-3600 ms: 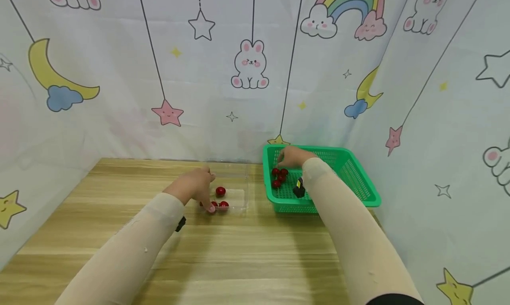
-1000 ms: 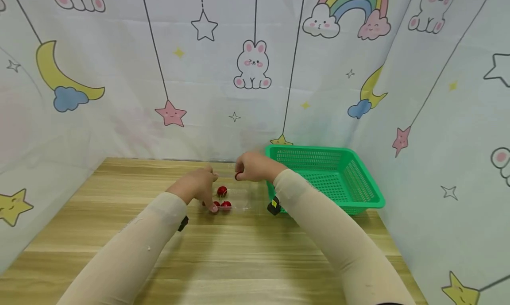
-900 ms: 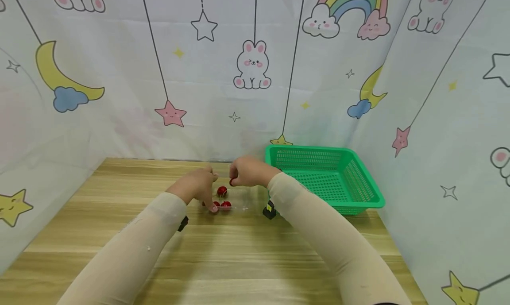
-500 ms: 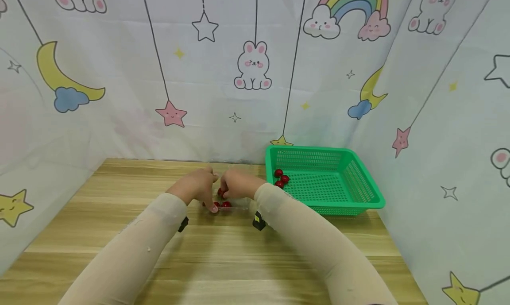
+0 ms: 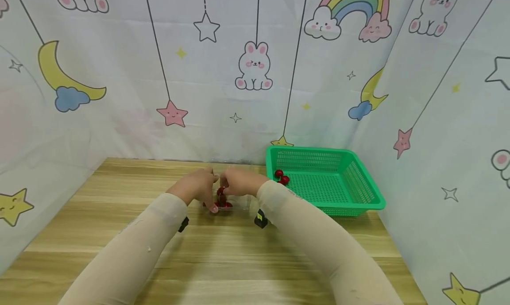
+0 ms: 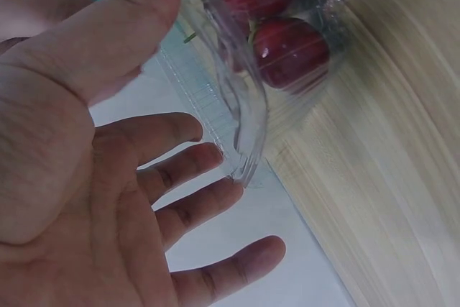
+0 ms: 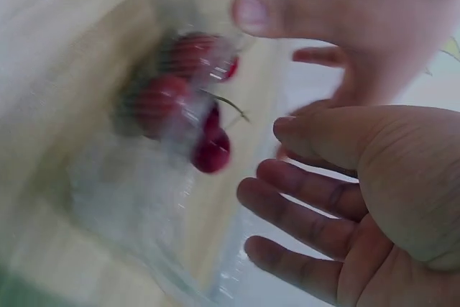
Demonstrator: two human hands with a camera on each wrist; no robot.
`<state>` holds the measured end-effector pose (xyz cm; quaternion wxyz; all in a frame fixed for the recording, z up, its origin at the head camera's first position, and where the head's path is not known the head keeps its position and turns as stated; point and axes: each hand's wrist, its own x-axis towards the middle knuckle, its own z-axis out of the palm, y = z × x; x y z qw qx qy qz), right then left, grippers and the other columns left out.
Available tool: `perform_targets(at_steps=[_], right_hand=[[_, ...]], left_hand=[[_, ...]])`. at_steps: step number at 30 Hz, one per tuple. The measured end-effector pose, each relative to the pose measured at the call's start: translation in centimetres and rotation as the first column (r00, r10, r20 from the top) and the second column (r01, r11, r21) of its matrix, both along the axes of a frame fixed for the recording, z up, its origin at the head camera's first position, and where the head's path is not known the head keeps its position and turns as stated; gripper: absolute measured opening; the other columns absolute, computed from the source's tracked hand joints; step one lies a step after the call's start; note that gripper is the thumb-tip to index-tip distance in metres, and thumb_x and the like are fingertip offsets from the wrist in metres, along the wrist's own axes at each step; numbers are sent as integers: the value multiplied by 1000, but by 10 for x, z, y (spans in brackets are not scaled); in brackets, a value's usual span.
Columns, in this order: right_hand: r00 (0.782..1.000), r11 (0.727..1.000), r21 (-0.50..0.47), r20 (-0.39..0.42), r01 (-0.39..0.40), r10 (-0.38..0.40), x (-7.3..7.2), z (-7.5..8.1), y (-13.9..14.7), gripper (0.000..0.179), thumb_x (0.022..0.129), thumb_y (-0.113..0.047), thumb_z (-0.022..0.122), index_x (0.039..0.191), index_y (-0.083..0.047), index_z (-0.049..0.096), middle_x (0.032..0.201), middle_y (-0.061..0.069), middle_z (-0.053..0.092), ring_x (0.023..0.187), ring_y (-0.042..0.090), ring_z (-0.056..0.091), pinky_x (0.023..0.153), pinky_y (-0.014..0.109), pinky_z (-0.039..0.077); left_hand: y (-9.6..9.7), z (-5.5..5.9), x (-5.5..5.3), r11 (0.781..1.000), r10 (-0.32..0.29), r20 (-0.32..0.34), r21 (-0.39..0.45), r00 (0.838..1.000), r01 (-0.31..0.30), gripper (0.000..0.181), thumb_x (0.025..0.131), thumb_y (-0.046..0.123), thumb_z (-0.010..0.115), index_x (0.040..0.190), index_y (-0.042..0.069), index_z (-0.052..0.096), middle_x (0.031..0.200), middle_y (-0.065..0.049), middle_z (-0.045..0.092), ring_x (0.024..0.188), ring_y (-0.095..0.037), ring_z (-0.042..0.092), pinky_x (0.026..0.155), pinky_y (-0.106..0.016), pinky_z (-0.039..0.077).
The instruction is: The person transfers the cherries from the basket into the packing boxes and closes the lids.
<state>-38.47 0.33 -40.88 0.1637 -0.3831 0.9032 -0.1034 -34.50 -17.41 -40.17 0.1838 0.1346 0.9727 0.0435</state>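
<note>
My left hand (image 5: 194, 187) spans the left end of a clear plastic box (image 5: 241, 202), thumb at the near wall. In the left wrist view its relaxed fingers (image 6: 208, 203) touch the box's rim (image 6: 248, 145). Several red cherries (image 6: 291, 54) with green stems lie in the box. My right hand (image 5: 240, 181) is over the box, beside the left hand. The right wrist view shows its fingers (image 7: 302, 217) loosely bent and apart, holding nothing, with a cherry (image 7: 212, 150) a little beyond the fingertips.
A green perforated basket (image 5: 360, 181) stands to the right of the box, with a few cherries (image 5: 284, 179) at its left end. Both sit on a wood-grain table (image 5: 223, 260). A white printed cloth (image 5: 199, 75) rises behind and at the sides.
From the basket my right hand moved left with a cherry to the box and let it go there. The basket holds fewer cherries. My left hand stayed at the box.
</note>
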Motion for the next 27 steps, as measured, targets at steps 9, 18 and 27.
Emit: perform_targets(at_steps=[9, 18, 27], right_hand=[[994, 994, 5, -3, 113, -113, -5, 40, 43, 35, 116, -26, 69, 144, -7, 77, 144, 12, 77, 133, 29, 74, 114, 48, 62], [969, 967, -58, 42, 246, -244, -36, 46, 102, 28, 116, -27, 67, 135, -12, 81, 142, 9, 77, 128, 27, 75, 110, 50, 64], [911, 884, -233, 182, 406, -371, -48, 53, 134, 30, 116, -25, 67, 136, -5, 76, 151, 18, 71, 118, 36, 78, 104, 51, 65]], left_hand=[[0, 0, 0, 1000, 6, 2, -10, 1000, -6, 119, 82, 51, 104, 175, 9, 44, 173, -21, 45, 152, -47, 55, 121, -63, 55], [-1, -5, -1, 1000, 2, -10, -19, 1000, -2, 118, 83, 51, 103, 175, 8, 45, 174, -21, 45, 158, -49, 50, 124, -67, 51], [-1, -5, -2, 1000, -3, -7, -21, 1000, 3, 120, 82, 52, 103, 176, 7, 43, 176, -22, 42, 158, -49, 49, 124, -67, 51]])
